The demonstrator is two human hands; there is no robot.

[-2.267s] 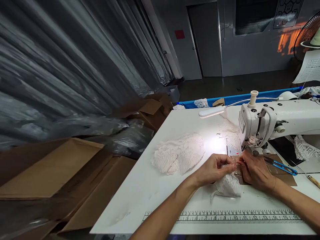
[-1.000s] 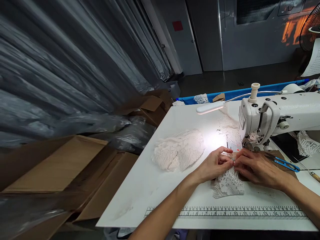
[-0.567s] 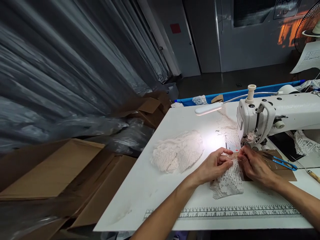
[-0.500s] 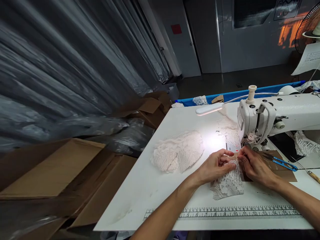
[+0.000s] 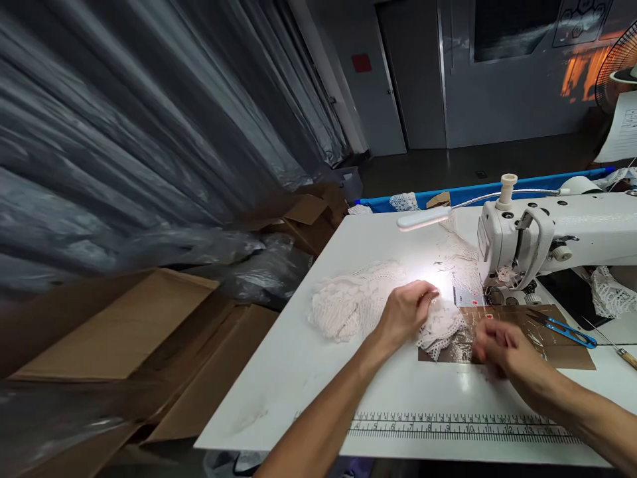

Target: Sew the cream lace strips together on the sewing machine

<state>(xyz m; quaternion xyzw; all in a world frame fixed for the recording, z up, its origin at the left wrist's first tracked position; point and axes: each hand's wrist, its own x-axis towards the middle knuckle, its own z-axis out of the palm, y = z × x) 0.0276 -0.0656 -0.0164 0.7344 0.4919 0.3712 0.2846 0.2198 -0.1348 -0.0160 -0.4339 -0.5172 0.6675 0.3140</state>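
My left hand (image 5: 405,311) pinches the edge of a piece of white lace (image 5: 440,326), which hangs bunched over the brown plate by the sewing machine (image 5: 512,242). Blurred by motion, my right hand (image 5: 502,345) hovers over the brown plate (image 5: 552,355), apart from the lace; its fingers look curled, but whether anything is between them cannot be made out. Left of my left hand lies a heap of white lace (image 5: 348,302). Another strip of lace (image 5: 460,259) lies behind the needle area, under the lamp.
Blue thread snips (image 5: 570,332) and a wooden-handled awl (image 5: 624,357) lie at the right. A lamp (image 5: 423,219) reaches over the table, and a printed ruler (image 5: 448,426) runs along its front edge. Open cardboard boxes (image 5: 119,325) stand at the left.
My left hand has moved left and up with the lace, drawing it away from the needle area. My right hand has let go of the lace and dropped toward the table front.
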